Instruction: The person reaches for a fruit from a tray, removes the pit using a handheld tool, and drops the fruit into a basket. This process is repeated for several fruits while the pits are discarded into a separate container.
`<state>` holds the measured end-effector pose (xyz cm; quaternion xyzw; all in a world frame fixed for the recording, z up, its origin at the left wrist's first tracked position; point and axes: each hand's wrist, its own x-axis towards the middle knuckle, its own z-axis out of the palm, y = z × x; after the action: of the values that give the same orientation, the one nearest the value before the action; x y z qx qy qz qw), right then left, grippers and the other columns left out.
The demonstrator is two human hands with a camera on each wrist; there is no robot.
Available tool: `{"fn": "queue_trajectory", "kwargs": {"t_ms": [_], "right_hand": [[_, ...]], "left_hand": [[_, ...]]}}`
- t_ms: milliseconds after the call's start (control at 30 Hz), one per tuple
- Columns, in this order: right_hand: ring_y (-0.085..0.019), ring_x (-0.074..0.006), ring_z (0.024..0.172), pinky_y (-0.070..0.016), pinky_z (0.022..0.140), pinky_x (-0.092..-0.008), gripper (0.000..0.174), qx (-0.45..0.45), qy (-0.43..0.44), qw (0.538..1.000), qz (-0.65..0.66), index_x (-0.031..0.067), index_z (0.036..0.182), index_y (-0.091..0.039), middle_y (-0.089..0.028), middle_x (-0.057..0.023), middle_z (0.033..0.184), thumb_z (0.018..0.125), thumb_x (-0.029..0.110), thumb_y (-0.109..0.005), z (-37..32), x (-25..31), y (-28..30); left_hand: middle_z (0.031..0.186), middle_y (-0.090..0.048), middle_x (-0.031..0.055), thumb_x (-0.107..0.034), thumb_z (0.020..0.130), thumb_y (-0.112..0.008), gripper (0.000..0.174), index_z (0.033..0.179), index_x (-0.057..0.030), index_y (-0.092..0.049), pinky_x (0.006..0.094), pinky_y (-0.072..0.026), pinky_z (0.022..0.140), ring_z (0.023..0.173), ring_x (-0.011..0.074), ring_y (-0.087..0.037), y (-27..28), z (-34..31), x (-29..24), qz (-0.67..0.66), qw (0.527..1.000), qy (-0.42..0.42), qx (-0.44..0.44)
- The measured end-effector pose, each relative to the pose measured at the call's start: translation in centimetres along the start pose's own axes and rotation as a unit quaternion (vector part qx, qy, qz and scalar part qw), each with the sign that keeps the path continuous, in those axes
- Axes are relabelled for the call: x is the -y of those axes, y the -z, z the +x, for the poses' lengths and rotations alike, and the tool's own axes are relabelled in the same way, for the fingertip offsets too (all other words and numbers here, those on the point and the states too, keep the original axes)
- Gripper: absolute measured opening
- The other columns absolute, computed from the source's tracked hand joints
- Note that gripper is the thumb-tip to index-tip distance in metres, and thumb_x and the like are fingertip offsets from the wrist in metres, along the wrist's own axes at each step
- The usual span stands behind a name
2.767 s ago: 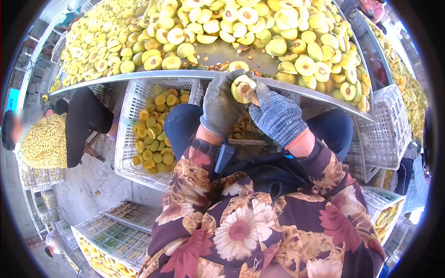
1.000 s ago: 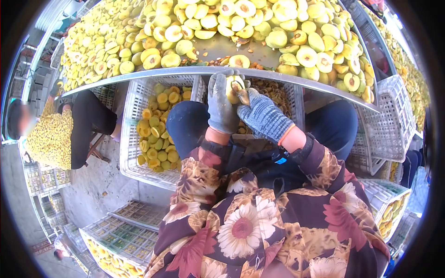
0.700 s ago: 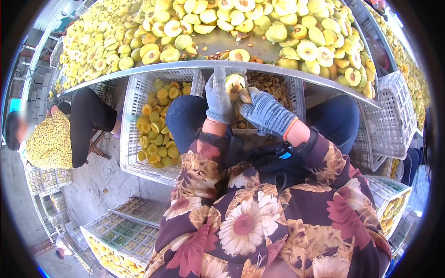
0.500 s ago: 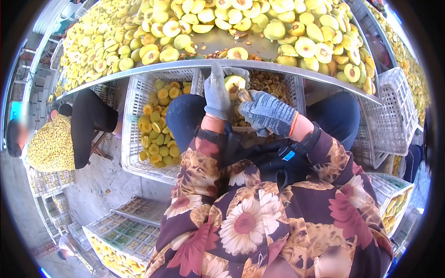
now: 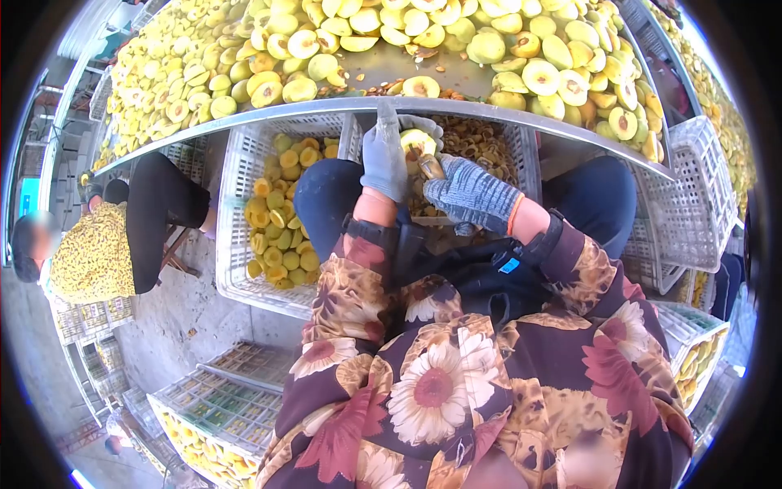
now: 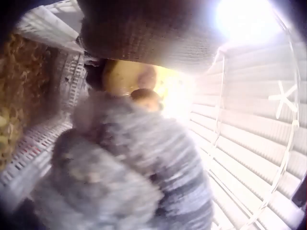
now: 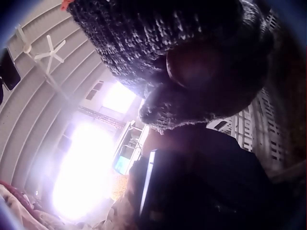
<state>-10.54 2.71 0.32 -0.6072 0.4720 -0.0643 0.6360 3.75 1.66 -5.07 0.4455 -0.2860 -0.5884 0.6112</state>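
Observation:
In the head view the gloved left hand [image 5: 386, 158] holds a yellow fruit half [image 5: 417, 143], its cut side facing up, just below the table's metal edge [image 5: 358, 106]. The gloved right hand [image 5: 474, 196] grips a short tool with a brown wooden handle [image 5: 431, 167], its tip against the fruit's middle. In the left wrist view the right glove [image 6: 144, 158] lies in front of the lit fruit [image 6: 120, 76]. The right wrist view is dark; it shows the knitted glove [image 7: 144, 43] curled round a brown rounded handle end [image 7: 184, 67].
Fruit halves [image 5: 179, 81] heap the metal table. Below it stand a white crate [image 5: 232, 253] with yellow halves and another holding brown bits [image 5: 481, 147]. Stacked crates [image 5: 684, 196] stand at right, a lidded crate [image 5: 224, 407] lower left. Another person [image 5: 94, 253] sits at left.
Both hands have come down from the table edge, still holding fruit and tool. A fruit half now lies alone near the edge. The fruit's cut side has turned, and the right hand has tilted.

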Motion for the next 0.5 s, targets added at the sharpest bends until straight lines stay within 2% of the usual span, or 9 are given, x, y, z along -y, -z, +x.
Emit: {"fn": "queue_trajectory", "kwargs": {"t_ms": [67,100,200,233,300,333,400,433,500], "right_hand": [[-0.058,-0.0247,0.044,-0.0524,0.042,-0.0339,0.029,0.023,0.018,0.999,-0.038,-0.0032,0.1,-0.054,-0.057,-0.0132,0.064,0.087,0.023,-0.055,0.5,-0.7,0.5],[-0.058,-0.0239,0.043,-0.05,0.04,-0.0349,0.029,0.023,0.017,0.999,-0.046,-0.0038,0.1,-0.053,-0.057,-0.013,0.064,0.087,0.022,-0.055,0.5,-0.6,0.6],[-0.056,-0.0175,0.047,-0.0478,0.037,-0.0328,0.028,0.063,-0.027,0.996,-0.065,0.0006,0.102,-0.052,-0.053,-0.0071,0.066,0.089,0.025,-0.056,0.8,-0.4,1.2],[-0.055,-0.0164,0.045,-0.0456,0.036,-0.0318,0.026,0.069,-0.049,0.996,-0.001,0.0023,0.099,-0.053,-0.053,-0.0055,0.064,0.09,0.027,-0.055,0.7,-0.3,1.1],[-0.055,-0.0162,0.045,-0.0446,0.036,-0.0311,0.026,0.079,-0.023,0.994,0.067,0.0031,0.098,-0.053,-0.053,-0.0049,0.064,0.091,0.028,-0.055,1.1,-1.5,1.1],[-0.055,-0.0161,0.045,-0.0442,0.036,-0.0308,0.026,0.085,-0.011,0.991,0.102,0.0035,0.097,-0.053,-0.054,-0.0046,0.064,0.091,0.029,-0.054,1.3,-2.0,1.0],[-0.056,-0.0168,0.046,-0.0445,0.036,-0.0307,0.026,0.085,-0.042,0.995,0.014,0.0033,0.098,-0.052,-0.054,-0.0049,0.064,0.091,0.028,-0.055,1.2,-0.7,1.2],[-0.057,-0.0171,0.047,-0.0447,0.036,-0.0307,0.026,0.083,-0.057,0.994,-0.031,0.0032,0.099,-0.052,-0.054,-0.0051,0.064,0.09,0.027,-0.055,1.1,-0.3,1.2],[-0.057,-0.0179,0.047,-0.0453,0.037,-0.031,0.026,0.06,-0.029,0.997,-0.039,0.0029,0.1,-0.052,-0.053,-0.0058,0.064,0.09,0.027,-0.054,1.2,-0.8,1.1]], "left_hand": [[0.077,-0.067,0.0151,-0.053,0.097,-0.036,0.067,0.082,0.006,-0.063,0.031,-0.0548,0.062,0.064,0.0218,-0.065,0.0,-0.4,-0.8,-0.024,0.999,0.04,0.017],[0.078,-0.067,0.0158,-0.053,0.097,-0.036,0.067,0.082,0.0064,-0.063,0.031,-0.0549,0.061,0.064,0.022,-0.065,0.0,-0.4,-1.0,0.008,0.999,0.044,0.028],[0.077,-0.067,0.0153,-0.053,0.097,-0.036,0.067,0.082,0.0068,-0.063,0.03,-0.0541,0.06,0.064,0.0212,-0.065,0.0,0.0,0.1,-0.02,0.999,0.034,0.011],[0.076,-0.067,0.0153,-0.053,0.097,-0.036,0.067,0.082,0.0067,-0.063,0.0298,-0.0539,0.059,0.064,0.0212,-0.064,0.0,0.1,0.4,-0.01,1.0,0.004,-0.004],[0.075,-0.067,0.0154,-0.052,0.098,-0.037,0.066,0.082,0.0065,-0.063,0.0295,-0.0535,0.058,0.063,0.0212,-0.064,-0.2,0.1,0.7,0.012,0.998,-0.056,-0.036],[0.075,-0.066,0.016,-0.051,0.098,-0.036,0.064,0.085,0.0059,-0.061,0.0301,-0.0539,0.058,0.063,0.0218,-0.064,0.0,0.2,0.7,0.019,0.998,-0.058,-0.03],[0.075,-0.066,0.0172,-0.051,0.099,-0.034,0.061,0.092,0.0045,-0.058,0.0313,-0.0548,0.058,0.063,0.0229,-0.064,0.2,0.3,0.6,0.032,0.998,-0.059,-0.018],[0.075,-0.066,0.0167,-0.049,0.098,-0.035,0.06,0.088,0.0047,-0.059,0.0309,-0.0543,0.057,0.062,0.0226,-0.064,0.2,0.3,0.5,0.018,0.999,-0.021,-0.016],[0.073,-0.066,0.0157,-0.047,0.098,-0.039,0.06,0.078,0.005,-0.062,0.03,-0.0531,0.056,0.059,0.0222,-0.064,-0.1,0.2,-0.3,-0.014,0.998,0.052,-0.012]]}}
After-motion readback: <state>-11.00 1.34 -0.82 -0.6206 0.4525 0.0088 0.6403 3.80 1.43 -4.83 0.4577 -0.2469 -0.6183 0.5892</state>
